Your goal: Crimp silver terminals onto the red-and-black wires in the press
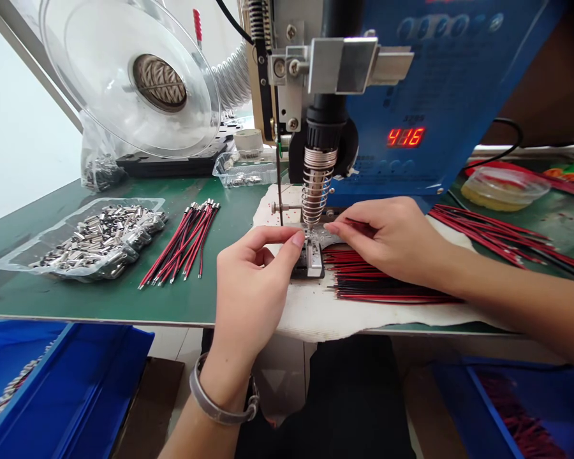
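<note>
Meeting at the jig (313,262) under the iron (318,185), left hand (253,287) and right hand (392,239) have fingertips pinched together; any part between them is too small to tell. Red-black wires (377,284) lie beneath the right hand on the worktop (124,296).

The fingertips of the left hand (251,280) and right hand (387,239) are covering whatever tiny piece is lying on the small metal fixture (312,262), so any grip is staying unclear. The right hand is hiding the ends of the red and black wire bundle (377,288). The blue machine housing (459,76) is running off the top edge, and its panel lettering is blurring beyond reading.
</note>
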A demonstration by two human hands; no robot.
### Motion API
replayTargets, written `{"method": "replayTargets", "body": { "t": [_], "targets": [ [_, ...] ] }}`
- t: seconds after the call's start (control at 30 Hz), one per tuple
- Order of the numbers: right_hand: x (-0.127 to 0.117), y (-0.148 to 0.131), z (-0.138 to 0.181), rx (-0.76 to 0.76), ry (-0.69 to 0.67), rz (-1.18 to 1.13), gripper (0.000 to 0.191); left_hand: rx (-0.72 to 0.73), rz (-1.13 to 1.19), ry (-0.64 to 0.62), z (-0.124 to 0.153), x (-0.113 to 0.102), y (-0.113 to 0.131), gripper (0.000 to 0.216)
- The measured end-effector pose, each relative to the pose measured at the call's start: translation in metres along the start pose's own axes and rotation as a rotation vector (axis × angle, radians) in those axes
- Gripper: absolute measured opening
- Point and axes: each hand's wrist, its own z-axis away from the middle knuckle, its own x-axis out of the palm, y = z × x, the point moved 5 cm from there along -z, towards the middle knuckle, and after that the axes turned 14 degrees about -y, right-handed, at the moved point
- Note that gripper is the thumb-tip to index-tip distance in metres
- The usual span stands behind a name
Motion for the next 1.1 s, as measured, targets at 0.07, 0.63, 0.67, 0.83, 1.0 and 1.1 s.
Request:
{"method": "replayTargets", "body": {
  "t": [0.07, 0.63, 0.67, 0.83, 1.0, 1.1],
  "targets": [
    [0.000, 0.000, 0.001, 0.030, -0.002, -0.009, 0.009, -0.003, -0.008, 0.000, 0.000, 0.000, 0.000, 0.021],
    [-0.008, -0.014, 0.005, -0.208, -0.002, -0.029, 0.015, 0.000, 0.003, -0.005, -0.002, 0.000, 0.000, 0.022],
    [-0.008, -0.014, 0.005, -0.207, 0.003, -0.021, 0.016, -0.007, -0.006, -0.011, -0.002, 0.000, 0.000, 0.021],
    [-0.007, -0.014, 0.006, -0.220, 0.038, 0.001, 0.015, -0.026, -0.048, -0.021, -0.003, 0.002, 0.004, 0.019],
    [-0.004, -0.014, 0.005, -0.246, 0.012, -0.041, 0.011, -0.018, -0.041, -0.023, -0.002, 0.002, 0.004, 0.019],
    [-0.003, -0.014, 0.005, -0.244, 0.009, -0.038, 0.010, -0.018, -0.041, -0.022, -0.001, 0.001, 0.003, 0.018]
  ]
}}
